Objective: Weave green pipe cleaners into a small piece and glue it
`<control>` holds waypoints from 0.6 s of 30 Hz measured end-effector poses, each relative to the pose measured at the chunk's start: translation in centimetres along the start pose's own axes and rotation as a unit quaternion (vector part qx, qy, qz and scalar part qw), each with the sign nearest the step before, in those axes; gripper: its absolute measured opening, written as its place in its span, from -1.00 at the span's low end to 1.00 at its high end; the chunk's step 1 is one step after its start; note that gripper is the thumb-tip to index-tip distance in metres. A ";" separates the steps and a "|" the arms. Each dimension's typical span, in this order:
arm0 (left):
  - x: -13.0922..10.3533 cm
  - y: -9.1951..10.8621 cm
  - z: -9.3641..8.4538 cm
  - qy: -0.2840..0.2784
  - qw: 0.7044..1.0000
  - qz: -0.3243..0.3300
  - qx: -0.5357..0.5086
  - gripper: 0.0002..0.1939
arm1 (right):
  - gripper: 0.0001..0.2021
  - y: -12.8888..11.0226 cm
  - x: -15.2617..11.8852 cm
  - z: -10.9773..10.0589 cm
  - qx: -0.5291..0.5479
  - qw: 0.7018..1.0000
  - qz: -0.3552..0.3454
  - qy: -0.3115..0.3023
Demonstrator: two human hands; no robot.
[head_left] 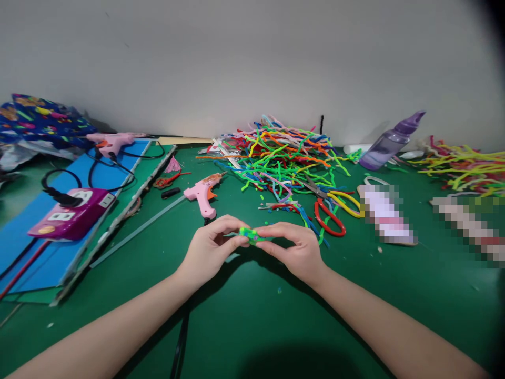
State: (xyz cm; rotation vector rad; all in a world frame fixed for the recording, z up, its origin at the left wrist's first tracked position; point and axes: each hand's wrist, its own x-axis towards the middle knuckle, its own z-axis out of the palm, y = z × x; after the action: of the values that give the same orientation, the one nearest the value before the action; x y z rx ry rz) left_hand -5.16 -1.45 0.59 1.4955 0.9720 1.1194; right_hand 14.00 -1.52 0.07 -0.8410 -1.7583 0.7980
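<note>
Between both hands, above the green table (pixel 244 321), is a small bright green fuzzy piece (pixel 251 235) with bluish and purple spots; it looks like bent pipe cleaner. My left hand (pixel 215 245) pinches its left end between thumb and fingers. The right end is pinched by my right hand (pixel 294 247) in the same way. Just beyond my left hand lies a pink hot glue gun (pixel 203 196) with a long pale glue stick (pixel 138 231) in its back. Scissors (pixel 329 202) with one red and one yellow handle rest beyond my right hand.
A large heap of coloured pipe cleaners (pixel 276 152) lies by the wall, another bundle (pixel 469 166) at right. A purple bottle (pixel 389 145) leans nearby, behind a blurred phone-like object (pixel 386 213). At left, a purple power strip (pixel 73 216) and second glue gun (pixel 110 141) rest on blue board (pixel 39 268).
</note>
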 end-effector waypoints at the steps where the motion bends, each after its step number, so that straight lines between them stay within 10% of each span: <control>1: 0.0 0.0 0.0 0.000 1.000 0.010 0.009 -0.91 | -0.80 0.0 0.0 -0.1 -0.002 1.000 -0.005 -0.005; 18: -0.3 -0.4 -0.6 -0.011 0.983 0.146 0.113 -0.80 | -0.87 -0.2 0.1 -0.3 0.037 0.999 -0.014 -0.028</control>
State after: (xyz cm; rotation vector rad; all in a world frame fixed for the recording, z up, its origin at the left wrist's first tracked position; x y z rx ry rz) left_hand -5.84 -1.55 0.18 1.8772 0.9077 1.2264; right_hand 14.21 -1.47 0.38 -0.7505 -1.7753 0.8710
